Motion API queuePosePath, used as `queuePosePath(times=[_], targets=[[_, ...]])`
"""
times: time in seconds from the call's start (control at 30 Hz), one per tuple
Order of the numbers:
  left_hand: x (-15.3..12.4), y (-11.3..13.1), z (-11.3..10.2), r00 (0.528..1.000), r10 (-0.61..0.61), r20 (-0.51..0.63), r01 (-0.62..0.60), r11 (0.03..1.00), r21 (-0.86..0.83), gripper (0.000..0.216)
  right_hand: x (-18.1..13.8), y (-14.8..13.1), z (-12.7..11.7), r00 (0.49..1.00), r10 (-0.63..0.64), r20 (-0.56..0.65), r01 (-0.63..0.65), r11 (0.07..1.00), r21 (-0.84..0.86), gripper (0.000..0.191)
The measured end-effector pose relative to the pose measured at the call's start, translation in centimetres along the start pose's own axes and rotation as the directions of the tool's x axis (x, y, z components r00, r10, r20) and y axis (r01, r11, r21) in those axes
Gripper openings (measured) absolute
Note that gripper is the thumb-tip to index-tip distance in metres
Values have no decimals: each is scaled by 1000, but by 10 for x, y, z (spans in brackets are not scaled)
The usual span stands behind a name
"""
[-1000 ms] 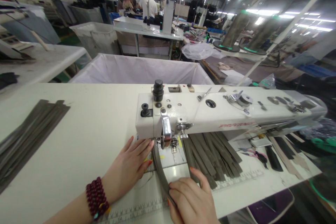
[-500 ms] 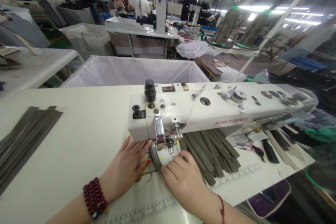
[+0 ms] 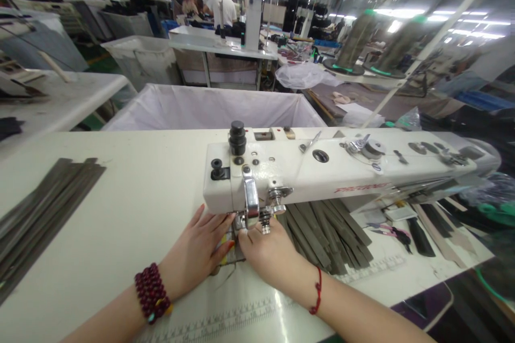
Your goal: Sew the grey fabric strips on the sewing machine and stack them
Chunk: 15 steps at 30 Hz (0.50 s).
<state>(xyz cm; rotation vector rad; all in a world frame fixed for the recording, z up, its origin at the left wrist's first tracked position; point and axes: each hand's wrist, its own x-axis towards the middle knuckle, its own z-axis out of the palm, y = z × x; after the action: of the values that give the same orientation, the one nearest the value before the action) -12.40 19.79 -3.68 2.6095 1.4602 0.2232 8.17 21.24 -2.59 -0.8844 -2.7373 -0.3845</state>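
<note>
A white sewing machine (image 3: 341, 171) stands across the white table (image 3: 132, 209). My left hand (image 3: 197, 252) lies flat on the table just left of the needle, fingers stretched toward the presser foot (image 3: 251, 214). My right hand (image 3: 267, 254) is closed right under the needle area, its fingertips pinched at the foot on a grey strip that is almost wholly hidden beneath it. A heap of grey strips (image 3: 325, 233) lies right of the needle under the machine arm.
A second pile of grey strips (image 3: 40, 214) lies at the table's left. Scissors (image 3: 392, 231) and dark pieces lie to the right. A white cloth-lined bin (image 3: 209, 107) stands behind the table. Other workers stand at far tables.
My right hand has moved forward from the table's near edge to the needle, and the curved grey strip that trailed toward me is now hidden under it. My left hand has stayed put.
</note>
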Motion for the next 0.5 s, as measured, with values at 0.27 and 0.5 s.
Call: queuePosePath(times=[0.27, 0.5], targets=[[1, 1, -2, 1000, 2, 0, -2, 1000, -17, 48, 15, 0, -3, 1000, 16, 5, -16, 996, -90, 22], [1, -3, -6, 996, 8, -87, -21, 990, -143, 35, -2, -2, -8, 999, 44, 23, -44, 999, -8, 12]])
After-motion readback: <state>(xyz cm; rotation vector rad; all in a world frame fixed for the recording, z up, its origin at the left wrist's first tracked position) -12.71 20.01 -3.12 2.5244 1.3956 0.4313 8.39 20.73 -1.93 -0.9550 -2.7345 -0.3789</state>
